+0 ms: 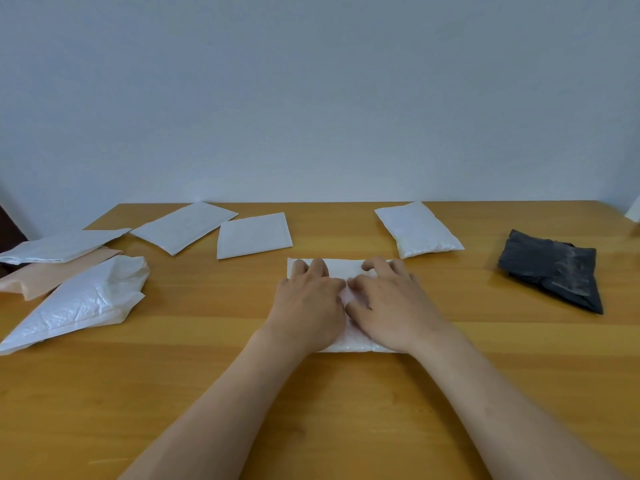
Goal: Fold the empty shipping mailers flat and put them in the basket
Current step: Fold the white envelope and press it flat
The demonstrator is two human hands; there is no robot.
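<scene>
White mailer (343, 265), middle of the tabletop (207, 393), near side: we are pressing it under both hands, left hand (308, 299) and right hand (391, 303) side by side, fingers spread flat and gripping nothing, likely to set its fold; basket out of view.

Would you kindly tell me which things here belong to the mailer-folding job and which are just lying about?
Job: pressed mailer, left hand, right hand, flat mailer, square mailer, left-side pile, folded white mailer, black mailer.
Lying about: white object at right edge; basket not in view.
</scene>
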